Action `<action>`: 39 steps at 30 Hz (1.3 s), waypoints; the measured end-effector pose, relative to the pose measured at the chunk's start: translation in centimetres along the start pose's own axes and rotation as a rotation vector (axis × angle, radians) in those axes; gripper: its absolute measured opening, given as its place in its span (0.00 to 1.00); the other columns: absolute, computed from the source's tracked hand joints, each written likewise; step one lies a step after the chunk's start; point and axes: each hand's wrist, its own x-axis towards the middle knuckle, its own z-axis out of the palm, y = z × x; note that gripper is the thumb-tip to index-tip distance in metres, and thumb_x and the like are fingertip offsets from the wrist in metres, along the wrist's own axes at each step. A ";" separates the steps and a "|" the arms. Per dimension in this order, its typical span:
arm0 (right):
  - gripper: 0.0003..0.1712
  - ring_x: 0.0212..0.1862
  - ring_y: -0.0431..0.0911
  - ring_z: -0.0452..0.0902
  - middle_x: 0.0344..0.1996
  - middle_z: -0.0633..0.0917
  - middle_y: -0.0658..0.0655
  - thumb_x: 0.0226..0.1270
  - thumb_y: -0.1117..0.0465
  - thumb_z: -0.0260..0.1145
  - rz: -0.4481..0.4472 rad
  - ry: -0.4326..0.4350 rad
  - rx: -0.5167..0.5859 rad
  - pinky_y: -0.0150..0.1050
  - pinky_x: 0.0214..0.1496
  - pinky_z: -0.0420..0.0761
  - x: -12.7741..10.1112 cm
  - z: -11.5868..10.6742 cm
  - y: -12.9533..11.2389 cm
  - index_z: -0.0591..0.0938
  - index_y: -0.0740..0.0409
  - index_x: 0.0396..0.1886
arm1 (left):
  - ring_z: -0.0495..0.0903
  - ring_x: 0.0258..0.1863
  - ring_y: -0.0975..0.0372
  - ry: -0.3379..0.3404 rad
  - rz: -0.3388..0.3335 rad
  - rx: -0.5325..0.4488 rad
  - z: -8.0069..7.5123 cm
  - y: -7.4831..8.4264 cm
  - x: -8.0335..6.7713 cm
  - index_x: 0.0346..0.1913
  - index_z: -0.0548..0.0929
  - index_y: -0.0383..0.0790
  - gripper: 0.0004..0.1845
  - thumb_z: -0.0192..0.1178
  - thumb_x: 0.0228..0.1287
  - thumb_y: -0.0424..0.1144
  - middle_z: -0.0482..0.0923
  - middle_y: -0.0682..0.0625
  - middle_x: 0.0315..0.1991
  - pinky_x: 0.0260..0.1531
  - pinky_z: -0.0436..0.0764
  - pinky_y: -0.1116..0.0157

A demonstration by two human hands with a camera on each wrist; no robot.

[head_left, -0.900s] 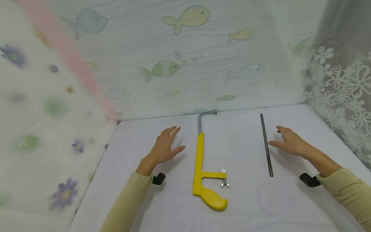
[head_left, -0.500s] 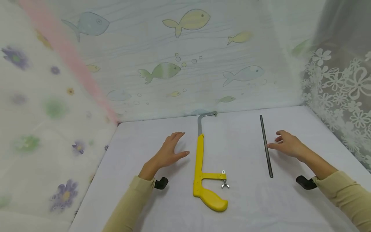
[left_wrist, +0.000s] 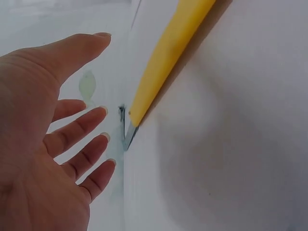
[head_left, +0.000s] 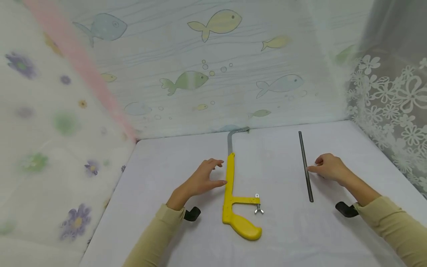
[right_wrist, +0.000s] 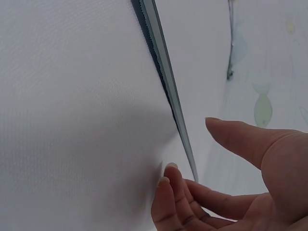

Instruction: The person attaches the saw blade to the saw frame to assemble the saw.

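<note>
Now your left hand [head_left: 200, 180] hovers open beside the yellow saw frame [head_left: 229, 185] on the bench [head_left: 160, 167], and your right hand [head_left: 328, 167], fingers relaxed, touches the loose blade [head_left: 305, 167], whose teeth could cut you.

The saw [left_wrist: 168, 57] runs off the left wrist view's top edge; the blade [right_wrist: 166, 82] is likewise cut off in the right wrist view.

Yellow hacksaw frame [head_left: 229, 185] with grey metal end lying on white tabletop [head_left: 280, 230]; dark grey saw blade [head_left: 305, 166]; pastel fish-print curtain [head_left: 213, 70] hanging at far edge; beige sleeves [head_left: 390, 222].
</note>
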 end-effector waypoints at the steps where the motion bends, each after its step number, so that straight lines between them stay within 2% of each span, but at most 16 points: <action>1: 0.35 0.42 0.59 0.78 0.43 0.80 0.74 0.70 0.52 0.66 0.004 -0.003 0.002 0.48 0.39 0.80 0.0 0.1 0.0 0.72 0.84 0.54 | 0.70 0.60 0.49 -0.005 0.007 -0.002 0.1 0.1 0.0 0.72 0.70 0.37 0.38 0.71 0.66 0.49 0.74 0.44 0.63 0.60 0.73 0.51; 9: 0.29 0.35 0.53 0.77 0.33 0.82 0.65 0.69 0.52 0.68 0.012 0.015 -0.020 0.43 0.33 0.77 0.3 0.9 -0.2 0.78 0.80 0.47 | 0.71 0.57 0.53 -0.077 0.039 0.017 1.0 1.4 0.1 0.67 0.75 0.38 0.33 0.72 0.65 0.49 0.77 0.47 0.55 0.57 0.74 0.55; 15: 0.22 0.30 0.51 0.76 0.28 0.80 0.63 0.69 0.57 0.67 0.015 0.046 -0.028 0.42 0.29 0.76 0.6 1.4 -0.8 0.80 0.78 0.39 | 0.72 0.53 0.57 -0.134 0.067 0.064 2.3 2.5 0.6 0.61 0.81 0.40 0.28 0.73 0.63 0.51 0.77 0.51 0.51 0.54 0.75 0.61; 22: 0.18 0.30 0.53 0.77 0.29 0.82 0.66 0.67 0.63 0.66 0.025 0.081 -0.036 0.43 0.28 0.77 1.1 2.1 -1.0 0.80 0.80 0.38 | 0.71 0.47 0.63 -0.212 0.098 0.070 3.7 3.6 1.1 0.58 0.83 0.41 0.28 0.75 0.60 0.52 0.78 0.53 0.48 0.51 0.74 0.68; 28: 0.17 0.30 0.54 0.77 0.29 0.82 0.68 0.66 0.64 0.66 0.049 0.092 -0.060 0.43 0.28 0.77 1.1 2.5 -1.3 0.81 0.80 0.37 | 0.71 0.45 0.64 -0.278 0.117 0.123 4.8 4.5 1.3 0.56 0.84 0.41 0.25 0.75 0.60 0.49 0.77 0.55 0.46 0.48 0.73 0.71; 34: 0.16 0.29 0.53 0.79 0.31 0.83 0.69 0.67 0.64 0.64 0.065 0.086 -0.068 0.42 0.28 0.78 1.0 2.7 -1.7 0.80 0.80 0.39 | 0.71 0.42 0.67 -0.298 0.119 0.145 5.7 4.7 1.4 0.54 0.84 0.42 0.21 0.75 0.62 0.46 0.76 0.57 0.43 0.45 0.74 0.74; 39: 0.15 0.26 0.50 0.79 0.30 0.84 0.68 0.68 0.65 0.63 0.068 0.095 -0.055 0.42 0.27 0.78 0.8 2.9 -1.9 0.80 0.79 0.40 | 0.73 0.41 0.68 -0.304 0.146 0.106 5.9 5.0 1.5 0.51 0.84 0.42 0.16 0.73 0.64 0.42 0.76 0.57 0.42 0.45 0.75 0.75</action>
